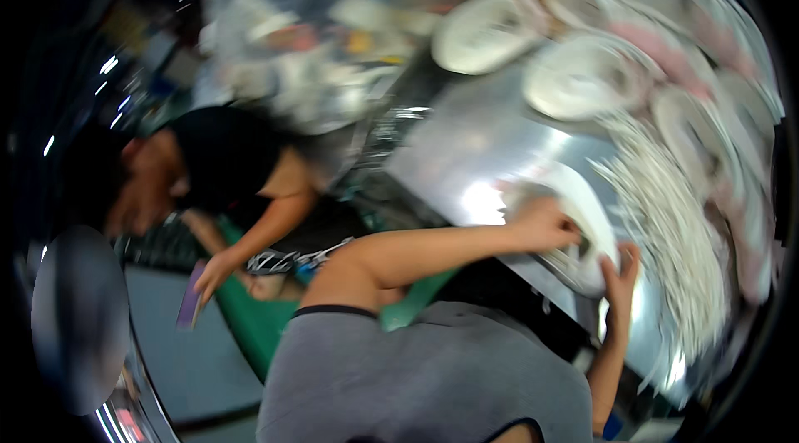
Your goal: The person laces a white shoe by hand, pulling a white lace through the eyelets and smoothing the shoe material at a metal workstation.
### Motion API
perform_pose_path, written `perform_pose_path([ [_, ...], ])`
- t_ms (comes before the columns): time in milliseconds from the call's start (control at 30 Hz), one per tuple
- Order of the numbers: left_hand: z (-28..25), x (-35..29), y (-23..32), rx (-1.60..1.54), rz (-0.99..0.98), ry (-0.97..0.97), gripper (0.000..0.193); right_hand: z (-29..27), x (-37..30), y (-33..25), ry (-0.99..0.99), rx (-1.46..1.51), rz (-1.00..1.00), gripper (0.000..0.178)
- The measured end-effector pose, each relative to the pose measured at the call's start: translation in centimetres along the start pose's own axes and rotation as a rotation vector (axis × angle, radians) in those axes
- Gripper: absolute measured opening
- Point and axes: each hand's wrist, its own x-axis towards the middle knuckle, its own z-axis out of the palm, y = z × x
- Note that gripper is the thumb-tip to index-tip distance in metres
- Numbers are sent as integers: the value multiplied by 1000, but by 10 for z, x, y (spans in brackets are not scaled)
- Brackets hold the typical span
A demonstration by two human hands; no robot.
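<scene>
A white oval piece with a hollow middle point(588, 202) lies on the shiny metal table point(466, 139) in front of me. My left hand point(545, 225) reaches over its hollow, fingertips pinched together; whatever is between them is too blurred to make out. At the near right edge of the piece is my right hand point(620, 277), thumb and fingers apart, the thumb close to or touching the rim. Just right of the piece lies a thick bundle of long white strips point(666, 235). Motion smears the finer detail.
Several similar white oval pieces point(583, 77) stand in rows along the table's far and right sides, some pinkish. A co-worker in black point(229, 156) sits at left, holding a purple flat object point(191, 297). Beyond is a large blurred heap of mixed pieces point(325, 35).
</scene>
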Motion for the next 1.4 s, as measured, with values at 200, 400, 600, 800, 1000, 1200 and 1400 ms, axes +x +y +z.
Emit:
perform_pose_path([
  [200, -21, 13, 7, 436, 295, 263, 8, -33, -19, -10, 158, -191, -83, 37],
  [400, -230, -79, -62, 720, -430, 619, 35, -31, -17, -30, 155, -99, -46, 39],
  [600, -87, -22, 41, 192, 94, 180, 8, -29, -17, -34, 175, -308, 0, 49],
  [800, -44, 5, 89, 272, 376, 2, 8, -29, -15, -34, 431, -655, -310, 37],
  [1000, -13, 25, 83, 247, 405, 29, 11, -14, -24, -70, 85, -145, -337, 19],
  [1200, -7, 26, 66, 236, 362, 22, 9, -5, -17, -59, 228, 24, -235, 16],
  [1400, -1, 14, 55, 177, 300, 7, 8, 1, -15, -47, 296, -204, -128, 15],
])
